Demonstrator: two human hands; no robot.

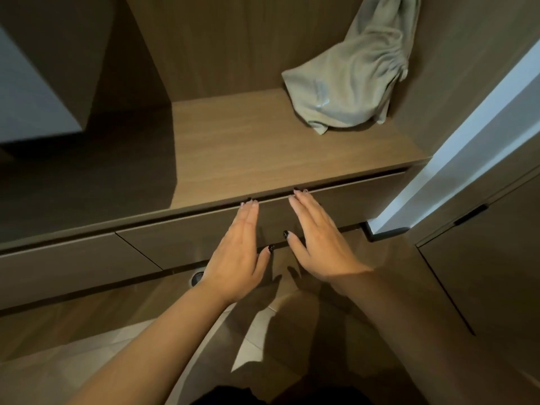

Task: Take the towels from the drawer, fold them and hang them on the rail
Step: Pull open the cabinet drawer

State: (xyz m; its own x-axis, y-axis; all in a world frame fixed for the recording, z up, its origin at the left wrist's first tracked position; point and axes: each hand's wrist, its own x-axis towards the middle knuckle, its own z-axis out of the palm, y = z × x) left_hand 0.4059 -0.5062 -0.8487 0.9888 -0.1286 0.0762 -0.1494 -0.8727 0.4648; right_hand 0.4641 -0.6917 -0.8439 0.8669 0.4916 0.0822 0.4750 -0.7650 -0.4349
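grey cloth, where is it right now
The grey cloth is in the head view's upper right, draped onto the back right corner of the wooden shelf, above the drawer.

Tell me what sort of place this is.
Probably a built-in wardrobe or closet in a home. Wood-panelled walls enclose a wooden shelf, a handleless drawer front sits just beneath it, and a grey-green cloth hangs down onto the shelf. Tiled floor below.

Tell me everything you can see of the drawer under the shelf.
The drawer has a flat brown wood-look front with no handle showing. It sits shut or nearly so, a dark gap along its top edge under the shelf. The left hand and right hand lie flat against the front, fingertips at that top edge. Its contents are hidden.
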